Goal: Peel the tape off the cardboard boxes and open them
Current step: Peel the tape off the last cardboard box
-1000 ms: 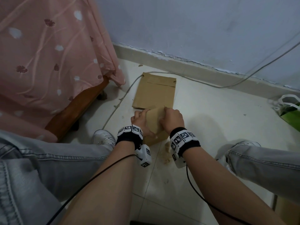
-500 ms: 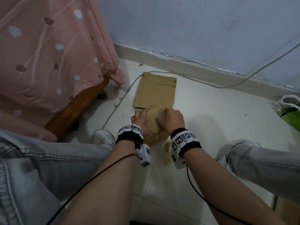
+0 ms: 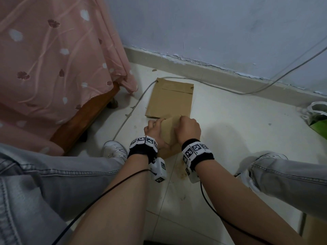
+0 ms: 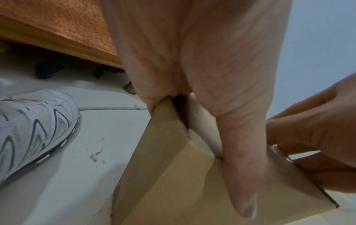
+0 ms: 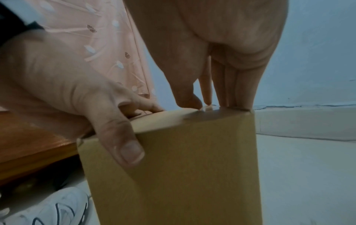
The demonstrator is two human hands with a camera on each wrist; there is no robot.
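Observation:
A small brown cardboard box [image 3: 169, 133] stands upright on the tiled floor between my knees. My left hand [image 3: 154, 127] grips its left side; in the left wrist view my left hand [image 4: 231, 129] has the thumb laid down the box [image 4: 173, 182] and the fingers hooked over its top, where a narrow gap shows. My right hand [image 3: 184, 122] curls over the top right edge. In the right wrist view my right hand [image 5: 210, 103] pinches at the far top edge of the box [image 5: 192, 167] with thumb and fingers. No tape is plainly visible.
A flattened cardboard piece [image 3: 169, 98] lies on the floor just behind the box. A white cable [image 3: 131, 112] runs past it to the wall. A bed with a pink cover [image 3: 53, 68] stands at the left, a green bag [image 3: 318, 121] at the right, and my white shoe [image 3: 115, 150] is beside the left hand.
Both hands stay on the box in nearly the same place; the right hand has only shifted slightly along the top edge.

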